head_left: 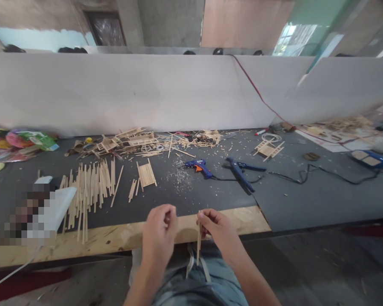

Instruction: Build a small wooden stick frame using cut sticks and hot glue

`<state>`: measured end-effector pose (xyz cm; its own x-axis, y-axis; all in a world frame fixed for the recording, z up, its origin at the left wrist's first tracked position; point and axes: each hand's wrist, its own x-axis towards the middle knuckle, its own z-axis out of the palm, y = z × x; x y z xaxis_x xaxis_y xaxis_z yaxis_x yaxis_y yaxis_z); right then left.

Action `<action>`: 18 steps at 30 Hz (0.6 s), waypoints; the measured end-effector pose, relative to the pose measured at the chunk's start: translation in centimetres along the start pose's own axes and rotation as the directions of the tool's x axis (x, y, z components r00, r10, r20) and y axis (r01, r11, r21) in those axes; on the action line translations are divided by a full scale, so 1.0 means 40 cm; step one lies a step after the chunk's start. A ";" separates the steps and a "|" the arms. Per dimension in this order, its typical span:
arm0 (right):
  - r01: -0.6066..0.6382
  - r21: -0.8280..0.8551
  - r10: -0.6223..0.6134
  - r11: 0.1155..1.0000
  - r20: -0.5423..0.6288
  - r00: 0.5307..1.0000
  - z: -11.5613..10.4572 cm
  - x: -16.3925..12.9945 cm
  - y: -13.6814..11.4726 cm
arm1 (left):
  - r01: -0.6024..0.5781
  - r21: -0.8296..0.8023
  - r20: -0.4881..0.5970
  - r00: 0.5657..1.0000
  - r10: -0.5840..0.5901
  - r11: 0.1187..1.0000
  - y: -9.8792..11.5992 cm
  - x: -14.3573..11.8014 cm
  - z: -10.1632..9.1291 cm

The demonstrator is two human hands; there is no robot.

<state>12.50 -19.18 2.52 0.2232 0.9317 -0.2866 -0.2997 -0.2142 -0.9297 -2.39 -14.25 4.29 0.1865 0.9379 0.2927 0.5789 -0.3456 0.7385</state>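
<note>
Thin wooden sticks (pixel 198 244) hang upright from my right hand (pixel 213 223), pinched near their top between thumb and fingers, at the table's front edge. To the left, my left hand (pixel 160 227) is curled closed, its fingertips drawn together; whatever is in them, if anything, is hidden. The two hands are apart. Beyond them lies a small flat panel of joined sticks (pixel 147 174), with a few short loose sticks (pixel 132 189) beside it. A blue glue gun (pixel 199 167) rests on the dark tabletop, and a blue cutter tool (pixel 240 173) lies spread to its right.
A row of loose sticks (pixel 95 182) covers the left, near a white device (pixel 52 208) partly blurred out. Stick pieces (pixel 130 142) pile along the white partition (pixel 130 93). A small stick frame (pixel 268 149) and a black cable (pixel 301 180) lie at right.
</note>
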 end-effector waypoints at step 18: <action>0.119 -0.083 -0.127 0.989 -0.103 0.987 0.018 0.006 -0.013 | 0.359 -0.454 0.560 0.827 -0.052 0.816 0.028 -0.037 0.050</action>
<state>12.02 -18.65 3.11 0.3538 0.9161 -0.1885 -0.1928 -0.1258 -0.9731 -0.41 -15.99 3.47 0.5682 0.8115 -0.1367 0.1788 0.0404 0.9831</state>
